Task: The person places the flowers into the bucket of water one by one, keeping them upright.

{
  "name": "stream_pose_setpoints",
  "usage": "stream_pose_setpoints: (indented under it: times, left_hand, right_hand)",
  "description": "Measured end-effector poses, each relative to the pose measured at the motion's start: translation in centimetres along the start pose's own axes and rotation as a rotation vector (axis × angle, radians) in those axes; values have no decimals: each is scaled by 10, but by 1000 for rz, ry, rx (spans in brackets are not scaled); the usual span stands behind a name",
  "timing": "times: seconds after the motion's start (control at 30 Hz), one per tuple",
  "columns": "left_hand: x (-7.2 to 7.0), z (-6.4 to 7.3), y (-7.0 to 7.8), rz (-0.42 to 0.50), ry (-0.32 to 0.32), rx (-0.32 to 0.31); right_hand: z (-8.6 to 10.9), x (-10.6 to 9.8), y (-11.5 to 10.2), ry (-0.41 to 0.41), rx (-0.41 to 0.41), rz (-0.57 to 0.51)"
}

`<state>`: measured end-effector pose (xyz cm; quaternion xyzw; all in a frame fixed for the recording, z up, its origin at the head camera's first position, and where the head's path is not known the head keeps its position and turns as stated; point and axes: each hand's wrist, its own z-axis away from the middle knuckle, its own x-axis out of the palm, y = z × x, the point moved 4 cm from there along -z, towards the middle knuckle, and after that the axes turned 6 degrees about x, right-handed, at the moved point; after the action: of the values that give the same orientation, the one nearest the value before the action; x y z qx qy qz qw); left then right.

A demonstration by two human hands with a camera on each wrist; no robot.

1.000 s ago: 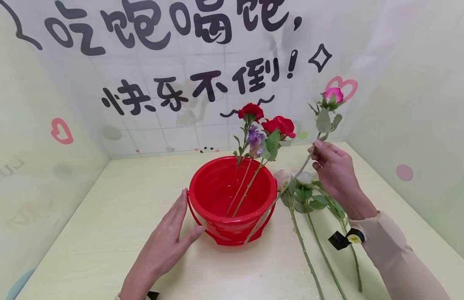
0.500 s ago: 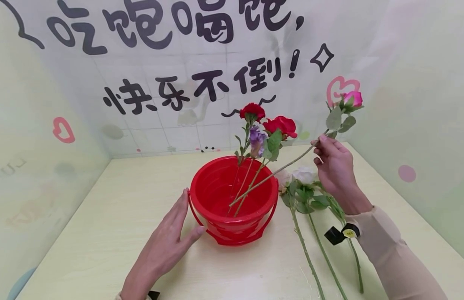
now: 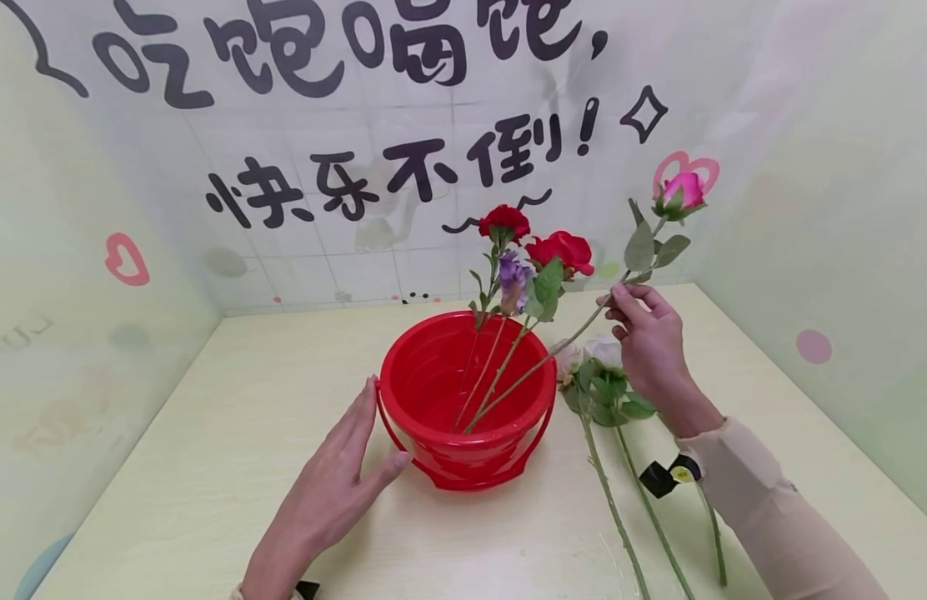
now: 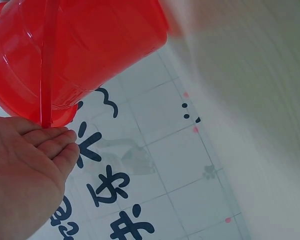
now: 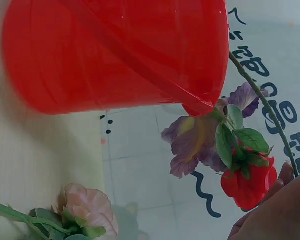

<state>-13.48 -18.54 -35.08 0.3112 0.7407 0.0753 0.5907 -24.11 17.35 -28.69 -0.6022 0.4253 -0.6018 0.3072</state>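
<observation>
A red bucket (image 3: 463, 458) stands on the table with its handle hanging down. My left hand (image 3: 328, 483) rests its straight fingers against the bucket's left side; the left wrist view shows the fingertips at the rim by the handle. My right hand (image 3: 654, 354) pinches the upper stem of a pink rose (image 3: 683, 196), whose stem slants over the rim with its lower end inside the bucket. Leaning in the bucket are a red carnation (image 3: 503, 223), a purple flower (image 3: 512, 283) and a red rose (image 3: 561, 252). The right wrist view shows the purple petals (image 5: 192, 145) beside the rim.
Right of the bucket, several flowers lie on the table, among them a white rose (image 3: 603, 352) and a pale pink rose (image 5: 90, 207), their stems pointing toward the front edge. A wall with black lettering (image 3: 426, 167) stands behind the table (image 3: 283, 375), with side walls left and right.
The pink rose's stem end has gone from in front of the bucket to over the opening, then down inside. My right hand has shifted slightly left. The left hand stays in place.
</observation>
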Motion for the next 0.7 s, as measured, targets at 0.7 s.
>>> stream_pose_setpoints:
  times: [0.7]
  left_hand:
    - [-1, 0, 2, 4, 7, 16]
  right_hand:
    - [6, 9, 27, -82, -27, 271]
